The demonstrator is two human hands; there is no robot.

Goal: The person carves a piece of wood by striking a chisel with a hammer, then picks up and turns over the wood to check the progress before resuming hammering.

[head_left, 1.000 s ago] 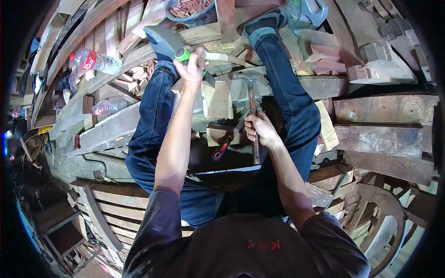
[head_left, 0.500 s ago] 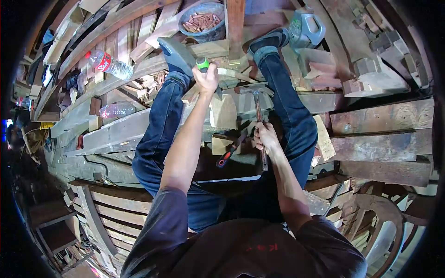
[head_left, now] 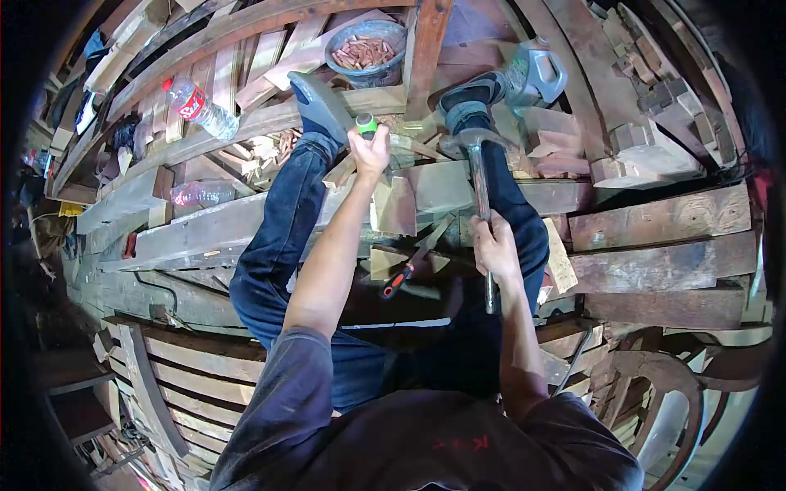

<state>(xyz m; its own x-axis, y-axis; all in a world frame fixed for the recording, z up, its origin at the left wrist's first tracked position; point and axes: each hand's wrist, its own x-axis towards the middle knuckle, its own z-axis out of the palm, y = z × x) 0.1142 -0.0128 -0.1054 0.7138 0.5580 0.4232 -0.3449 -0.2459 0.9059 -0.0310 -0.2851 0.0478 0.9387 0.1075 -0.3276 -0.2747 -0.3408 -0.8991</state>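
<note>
My left hand [head_left: 371, 150] is closed round the upright green handle [head_left: 366, 124] of a tool whose lower part is hidden behind the hand. Beside it, below and to the right, stands a light wooden block [head_left: 394, 206]. My right hand [head_left: 496, 245] grips the shaft of a hammer [head_left: 481, 176], its metal head over my right shin. Between my legs lies a saw-like tool with a red and black handle [head_left: 398, 281], its blade pointing up and right, touched by neither hand.
A bucket of small wooden pieces [head_left: 366, 54] stands ahead, with a plastic jug [head_left: 535, 75] to its right. A red-capped bottle [head_left: 201, 108] and another bottle [head_left: 203, 194] lie at the left. Stacked boards [head_left: 661, 261] are at the right; a slatted wooden piece [head_left: 196, 372] is lower left.
My right hand and the hammer have moved up and to the right, away from the block. My left hand stays on the green handle, and the view has shifted slightly.
</note>
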